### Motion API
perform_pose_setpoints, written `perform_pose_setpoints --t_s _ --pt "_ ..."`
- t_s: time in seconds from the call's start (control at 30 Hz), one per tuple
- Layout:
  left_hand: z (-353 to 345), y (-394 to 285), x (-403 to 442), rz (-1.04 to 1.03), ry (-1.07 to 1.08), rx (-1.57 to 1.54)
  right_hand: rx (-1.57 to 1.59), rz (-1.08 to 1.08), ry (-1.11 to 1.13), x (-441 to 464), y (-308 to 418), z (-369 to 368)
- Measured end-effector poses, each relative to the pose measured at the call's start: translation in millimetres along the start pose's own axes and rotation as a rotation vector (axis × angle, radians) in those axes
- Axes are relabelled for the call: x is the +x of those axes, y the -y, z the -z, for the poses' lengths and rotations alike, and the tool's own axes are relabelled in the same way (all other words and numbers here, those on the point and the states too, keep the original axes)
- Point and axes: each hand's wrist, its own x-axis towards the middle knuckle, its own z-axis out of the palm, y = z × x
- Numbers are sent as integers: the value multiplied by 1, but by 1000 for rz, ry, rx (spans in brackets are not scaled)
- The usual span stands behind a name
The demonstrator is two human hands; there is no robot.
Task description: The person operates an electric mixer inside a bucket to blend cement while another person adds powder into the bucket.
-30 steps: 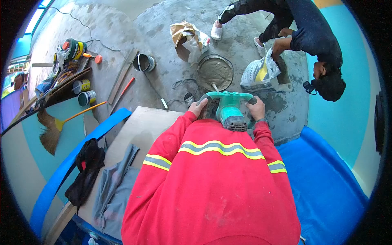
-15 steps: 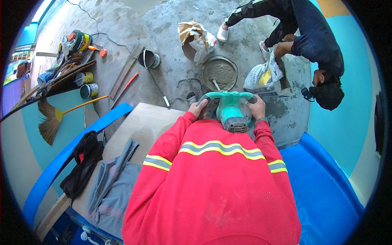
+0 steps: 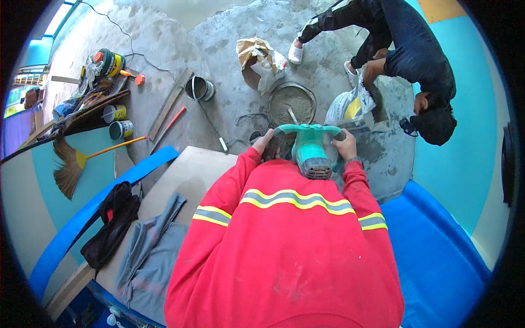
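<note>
My left hand (image 3: 264,145) and my right hand (image 3: 345,146) are closed around the two side grips of a green handheld electric mixer (image 3: 309,143). Its motor body points toward my red-sleeved chest. Just beyond it on the floor stands a round tub (image 3: 272,98) of wet grey mortar (image 3: 295,103). A pale rod (image 3: 292,114) runs down into the mix; whether it joins the mixer is hidden. To the right of the tub, a bent-over co-worker (image 3: 418,60) has a hand at a white and yellow bag (image 3: 350,105).
A torn paper sack (image 3: 251,57) and a dark bucket (image 3: 201,88) stand beyond the tub. A cable (image 3: 212,120) crosses the floor. Left are a board (image 3: 170,101), a broom (image 3: 74,164), paint cans (image 3: 117,126) and clothes (image 3: 150,249) on a panel (image 3: 188,169). Blue sheeting (image 3: 432,246) lies right.
My view has shifted slightly. The co-worker and the bag have moved a little to the left. Both my hands stay on the mixer's grips.
</note>
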Motion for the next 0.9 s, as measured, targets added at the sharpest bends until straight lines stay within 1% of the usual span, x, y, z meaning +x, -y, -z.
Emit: perform_pose_setpoints --t_s 0.07,0.17,0.2,0.3,0.37,0.5,0.57,0.67,0.7,0.77,0.83,0.9 --pt "-4 -6 2 -80 -9 -12 -4 -17 21 0 -3 3" --pt "-8 -26 -1 -335 -237 144 -27 -37 54 4 -6 12" --pt "-10 -34 -1 -366 -267 158 -25 -39 57 6 -7 15" --pt "-38 -78 -16 -687 -285 294 -31 -48 70 4 -11 18" --pt "-81 -124 -49 -851 -196 385 -35 -42 73 7 -13 20" --pt "-187 -196 -137 -1292 283 202 -37 2 40 -1 -14 24" --pt "-226 -220 -182 -1412 648 187 -29 14 23 0 -19 25" --pt "-266 -238 -250 -1457 1085 298 -15 -13 32 -1 -31 22" --pt "-278 -239 -270 -1461 1244 312 -19 -20 34 -6 -8 29" --pt "-293 -234 -292 -1439 1449 330 -14 -19 41 -12 -16 28" --pt "-301 -224 -303 -1422 1564 327 -1 13 46 -7 -25 28" --pt "-303 -216 -305 -1427 1610 302 0 1 43 -10 -29 30"
